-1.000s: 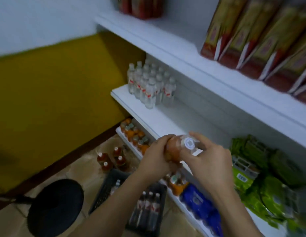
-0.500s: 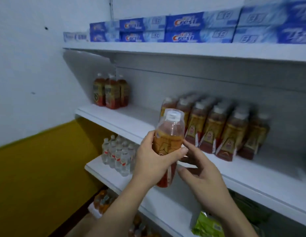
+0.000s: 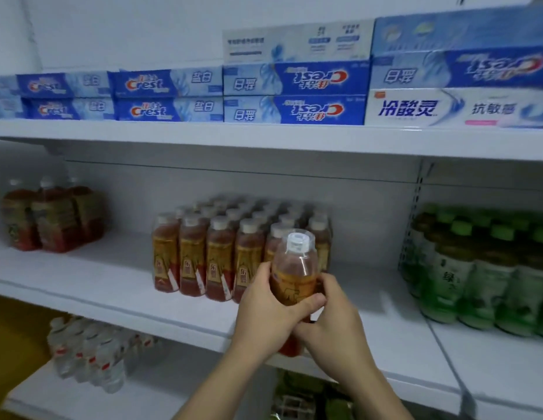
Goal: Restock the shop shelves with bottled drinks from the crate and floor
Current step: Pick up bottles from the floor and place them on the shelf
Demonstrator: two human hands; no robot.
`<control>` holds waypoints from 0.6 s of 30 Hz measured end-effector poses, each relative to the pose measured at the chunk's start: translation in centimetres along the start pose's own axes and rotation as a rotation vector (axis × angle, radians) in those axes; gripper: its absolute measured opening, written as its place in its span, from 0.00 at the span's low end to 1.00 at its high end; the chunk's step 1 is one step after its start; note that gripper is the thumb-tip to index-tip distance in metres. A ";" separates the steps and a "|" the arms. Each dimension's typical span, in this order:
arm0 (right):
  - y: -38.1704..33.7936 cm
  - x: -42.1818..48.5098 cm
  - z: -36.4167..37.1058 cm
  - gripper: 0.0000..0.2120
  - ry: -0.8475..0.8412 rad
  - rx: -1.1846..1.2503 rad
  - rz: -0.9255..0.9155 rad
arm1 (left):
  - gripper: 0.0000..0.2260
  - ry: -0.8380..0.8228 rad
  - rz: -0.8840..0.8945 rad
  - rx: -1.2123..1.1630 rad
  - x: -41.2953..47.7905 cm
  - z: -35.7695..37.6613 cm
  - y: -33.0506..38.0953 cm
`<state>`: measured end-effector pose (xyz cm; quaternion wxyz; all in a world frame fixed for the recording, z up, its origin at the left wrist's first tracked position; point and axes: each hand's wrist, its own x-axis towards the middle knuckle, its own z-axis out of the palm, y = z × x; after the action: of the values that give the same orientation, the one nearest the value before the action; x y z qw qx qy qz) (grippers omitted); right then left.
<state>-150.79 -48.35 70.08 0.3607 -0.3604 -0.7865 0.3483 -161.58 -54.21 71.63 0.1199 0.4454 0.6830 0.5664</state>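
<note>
I hold one amber tea bottle (image 3: 296, 268) with a white cap upright in front of the middle shelf (image 3: 118, 286). My left hand (image 3: 264, 310) wraps its left side and my right hand (image 3: 331, 316) grips its lower right side. Just behind it stands a block of several matching tea bottles (image 3: 215, 253) in rows on that shelf. The held bottle hovers at the right front corner of that block, above the shelf's front edge. The crate and floor are out of view.
Three larger red tea bottles (image 3: 49, 216) stand at the shelf's left. Green tea bottles (image 3: 482, 268) fill the right bay. Toothpaste boxes (image 3: 294, 92) line the top shelf. Small water bottles (image 3: 88, 350) sit on the lower shelf, and green packets (image 3: 306, 395) lie below my arms.
My view rose from the lower shelves and floor crate to the middle shelf. Both hands carried the bottle up and rightward, now upright beside the tea block.
</note>
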 end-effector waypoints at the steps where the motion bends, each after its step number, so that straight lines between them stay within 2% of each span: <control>1: 0.9 0.9 -0.6 0.24 0.006 -0.006 0.009 | 0.25 -0.029 -0.007 -0.009 0.7 1.0 0.0; 4: 3.6 3.9 -1.9 0.20 0.016 -0.025 0.039 | 0.23 -0.179 -0.035 -0.003 2.6 3.4 -0.7; 6: 5.0 5.7 -2.1 0.15 0.012 -0.035 0.062 | 0.28 -0.244 -0.073 0.006 3.3 4.3 -1.4; 9: 6.7 8.2 -1.5 0.21 -0.014 -0.033 0.112 | 0.36 -0.168 -0.148 0.053 3.8 5.1 -2.9; 12: 8.0 10.0 -0.2 0.31 -0.033 -0.061 0.134 | 0.33 -0.090 -0.183 0.079 3.4 5.3 -4.5; 18: 8.7 11.4 1.1 0.29 -0.078 -0.045 0.133 | 0.26 0.051 -0.225 0.087 2.8 5.1 -6.0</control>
<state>-154.35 -35.01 66.09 0.2975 -0.4061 -0.7820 0.3675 -162.60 -48.51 65.55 0.1459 0.3563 0.7553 0.5303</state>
